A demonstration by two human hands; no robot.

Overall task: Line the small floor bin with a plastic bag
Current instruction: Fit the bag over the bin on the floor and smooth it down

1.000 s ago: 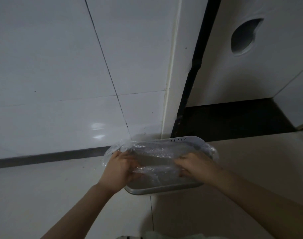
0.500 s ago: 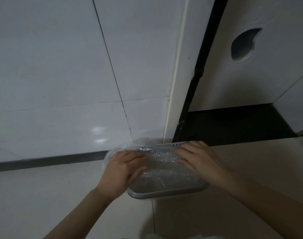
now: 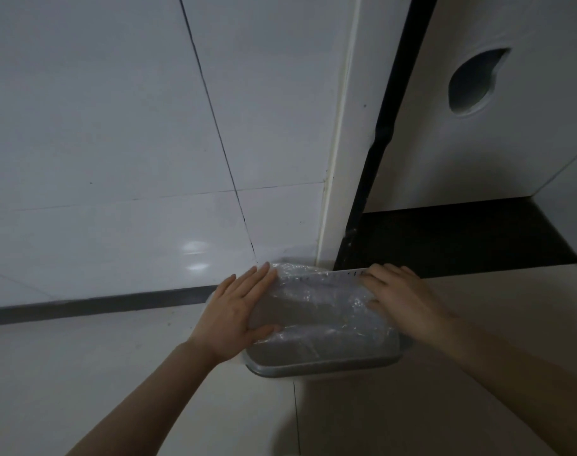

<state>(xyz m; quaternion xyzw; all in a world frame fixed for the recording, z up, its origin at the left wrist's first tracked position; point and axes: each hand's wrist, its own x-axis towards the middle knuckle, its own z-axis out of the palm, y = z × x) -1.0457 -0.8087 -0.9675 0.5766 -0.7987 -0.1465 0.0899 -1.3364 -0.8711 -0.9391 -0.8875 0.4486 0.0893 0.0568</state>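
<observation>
- Since a second ago our hands have shifted outward and toward the far end of the small floor bin (image 3: pixel 323 368): then they were pinching crumpled film over the middle of the opening, now they lie flat along its two short sides.
- We see the bin standing on the floor (image 3: pixel 116 373) at the foot of the tiled wall (image 3: pixel 116 159), just beside the white corner post (image 3: pixel 343 159), with a dark gap to its right.
- Its long axis runs left to right across our view, so each short end sits under one hand; neither hand looks clearly nearer to its end than the other.
- The plastic bag (image 3: pixel 320 311) is spread over the opening and sags into it, wrinkled, with film wrapped over the far rim and down the left side.
- Our left hand (image 3: pixel 237 319) is spread wide, fingers together and pointing to the far wall, palm pressing the film against the left end, thumb hooked over the near-left rim.
- Our right hand (image 3: pixel 402 297) is likewise flat, fingers reaching to the far-right corner; it clutches nothing that we can make out, only presses on film and rim.
- We judge that the lining is nearly done, and the next move is to smooth or tuck the film down over the near rim, where the grey edge looks least covered.
</observation>
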